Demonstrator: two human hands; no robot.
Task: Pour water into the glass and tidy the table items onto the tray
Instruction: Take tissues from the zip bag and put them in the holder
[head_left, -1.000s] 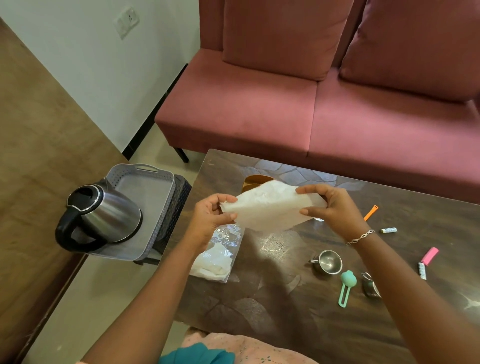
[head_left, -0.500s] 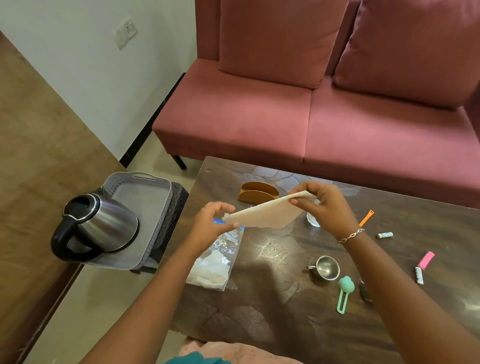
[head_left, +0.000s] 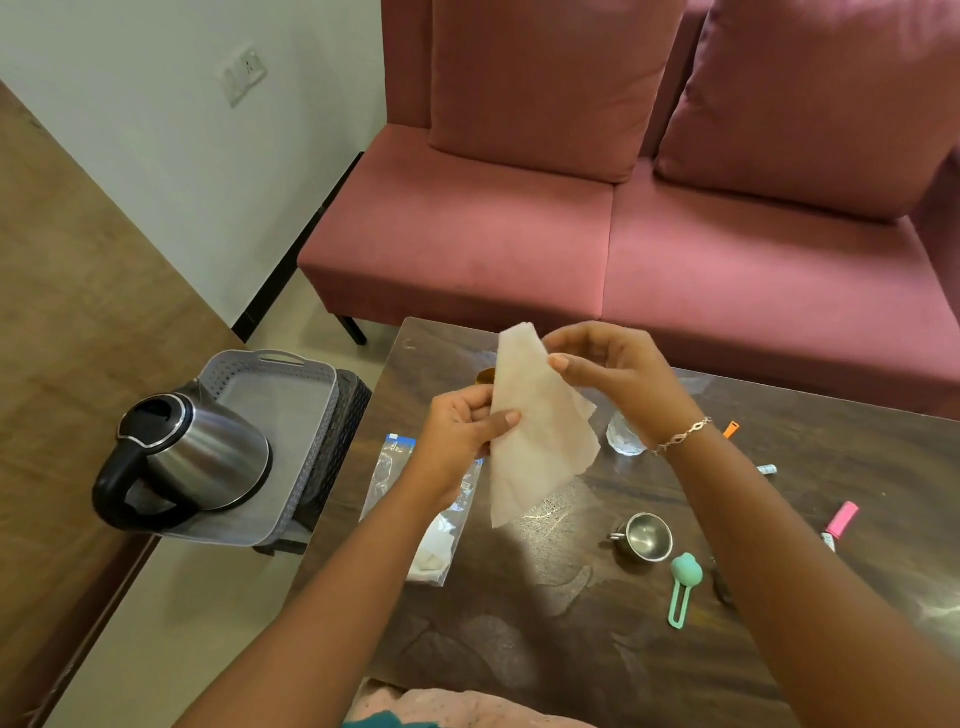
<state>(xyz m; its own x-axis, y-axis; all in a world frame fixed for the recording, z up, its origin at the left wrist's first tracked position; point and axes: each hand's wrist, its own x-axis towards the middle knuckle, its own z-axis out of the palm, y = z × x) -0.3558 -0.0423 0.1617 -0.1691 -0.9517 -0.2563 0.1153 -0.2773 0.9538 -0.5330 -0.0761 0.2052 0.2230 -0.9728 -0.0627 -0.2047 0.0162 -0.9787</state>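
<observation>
A white tissue hangs upright above the dark table. My left hand pinches its lower left edge and my right hand pinches its upper right edge. A clear glass stands on the table, partly hidden behind my right wrist. To the left, beside the table, a grey tray rests on a dark stool, with a steel kettle on it. A clear plastic bag of tissues lies under my left forearm.
A small steel cup, a mint-green clip, a pink item, an orange item and a small white tube lie on the table's right part. A brown holder peeks behind the tissue. A pink sofa stands beyond.
The tissue has turned from lying flat between my hands to hanging upright. My right hand rose and my left hand shifted right, nearer to it.
</observation>
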